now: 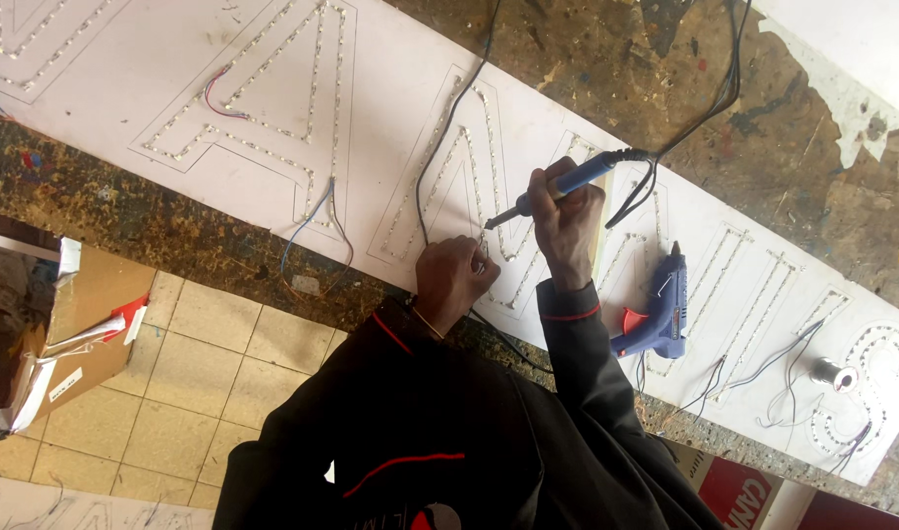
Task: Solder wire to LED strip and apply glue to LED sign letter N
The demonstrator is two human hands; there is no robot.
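— What's closest to the lens?

— The dark jacket with red piping; it fills the lower middle and hides the body and both forearms.

— And the hands?

— The right hand has its grip clenched around a blue-handled soldering iron, tip down on the white sign panel that lies on the stained surface. The left hand is curled just beside that tip; its fingers fold under, so I cannot tell whether the grip pinches anything.

— What's hard to see?

— The joint under the tip is too small to make out. The blue glue gun lies near the right wrist. A spool sits further along. The cardboard box is cut off at the edge.
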